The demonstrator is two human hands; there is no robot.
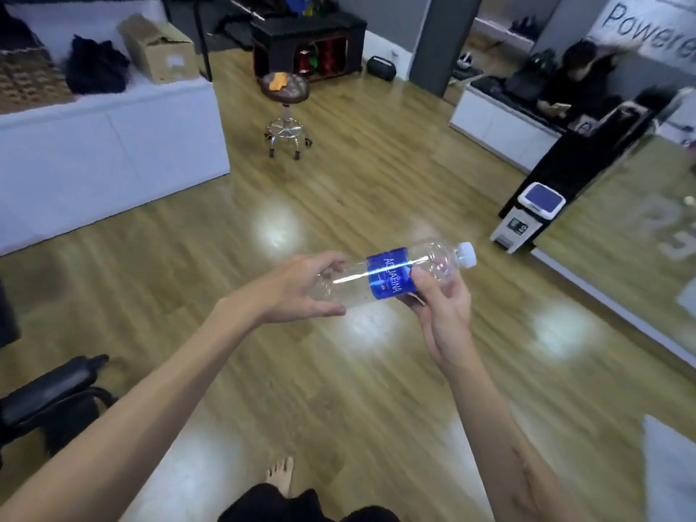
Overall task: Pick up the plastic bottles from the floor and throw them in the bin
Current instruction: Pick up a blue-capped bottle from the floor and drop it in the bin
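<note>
A clear plastic bottle point(391, 278) with a blue label and a white cap lies sideways in front of me, cap pointing right. My left hand point(297, 288) grips its base end. Around the label, my right hand point(442, 314) holds it from below. Both hands hold the bottle well above the wooden floor. A small white pedal bin point(525, 220) with a blue-grey lid stands on the floor at the right, against the mirror wall, lid down.
A wheeled stool point(286, 114) stands on the floor ahead. A long white cabinet point(113, 145) with a cardboard box runs along the left. A black office chair point(49, 405) is at lower left. A mirror wall point(640, 220) lines the right. My bare foot point(280, 474) shows below.
</note>
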